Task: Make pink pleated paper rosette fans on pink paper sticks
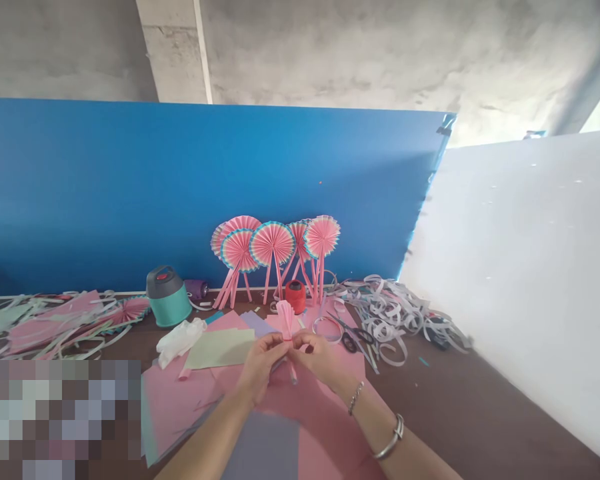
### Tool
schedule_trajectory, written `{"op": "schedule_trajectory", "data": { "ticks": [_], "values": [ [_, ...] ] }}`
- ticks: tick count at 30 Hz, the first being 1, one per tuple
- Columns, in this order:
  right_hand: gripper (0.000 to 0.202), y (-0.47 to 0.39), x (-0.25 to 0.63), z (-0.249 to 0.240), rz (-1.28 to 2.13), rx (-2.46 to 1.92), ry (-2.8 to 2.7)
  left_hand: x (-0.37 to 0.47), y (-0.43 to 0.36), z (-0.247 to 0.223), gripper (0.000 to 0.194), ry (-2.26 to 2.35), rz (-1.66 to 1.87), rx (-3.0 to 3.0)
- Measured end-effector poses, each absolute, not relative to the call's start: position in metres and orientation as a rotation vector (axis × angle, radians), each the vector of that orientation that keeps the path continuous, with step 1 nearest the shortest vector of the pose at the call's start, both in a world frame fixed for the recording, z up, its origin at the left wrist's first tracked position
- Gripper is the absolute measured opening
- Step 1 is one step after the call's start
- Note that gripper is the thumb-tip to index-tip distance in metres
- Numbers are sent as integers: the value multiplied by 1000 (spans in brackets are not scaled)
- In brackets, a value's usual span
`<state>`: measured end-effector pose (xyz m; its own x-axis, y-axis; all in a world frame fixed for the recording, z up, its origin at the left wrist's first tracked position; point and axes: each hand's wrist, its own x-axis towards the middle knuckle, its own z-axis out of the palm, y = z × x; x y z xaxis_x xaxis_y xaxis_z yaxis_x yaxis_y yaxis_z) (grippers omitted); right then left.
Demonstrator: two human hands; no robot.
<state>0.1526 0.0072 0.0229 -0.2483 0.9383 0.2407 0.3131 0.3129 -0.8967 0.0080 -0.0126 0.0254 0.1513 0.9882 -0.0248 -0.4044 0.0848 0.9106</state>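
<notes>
A pleated strip of pink paper (285, 315) stands nearly upright between my hands, its top fanned out a little and its lower end (293, 377) pressed narrow. Red thread seems to circle its middle. My left hand (266, 357) pinches the paper from the left at that spot. From the right, my right hand (314, 355) closes thumb and finger at the same place; whether it grips the thread or the paper I cannot tell. Just behind stands a red spool of thread (295, 297). Black-handled scissors (351, 340) lie right of my right hand.
Several round pink paper fans (273, 245) on sticks lean against the blue partition (180, 167). Curled paper strips (385, 313) are heaped at right. Coloured sheets (180, 407) cover the brown table (430, 413). A teal container (169, 300) and crumpled white plastic (180, 340) are at left.
</notes>
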Motion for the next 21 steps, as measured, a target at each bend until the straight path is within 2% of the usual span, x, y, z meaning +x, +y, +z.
{"op": "schedule_trajectory", "data": {
  "ticks": [6,21],
  "values": [
    [23,4,149,28,973,-1145,-1760,7,-9,18,23,832,1246,957],
    [24,2,144,23,947,-1090,-1752,8,-10,20,24,869,1229,899]
  ]
}}
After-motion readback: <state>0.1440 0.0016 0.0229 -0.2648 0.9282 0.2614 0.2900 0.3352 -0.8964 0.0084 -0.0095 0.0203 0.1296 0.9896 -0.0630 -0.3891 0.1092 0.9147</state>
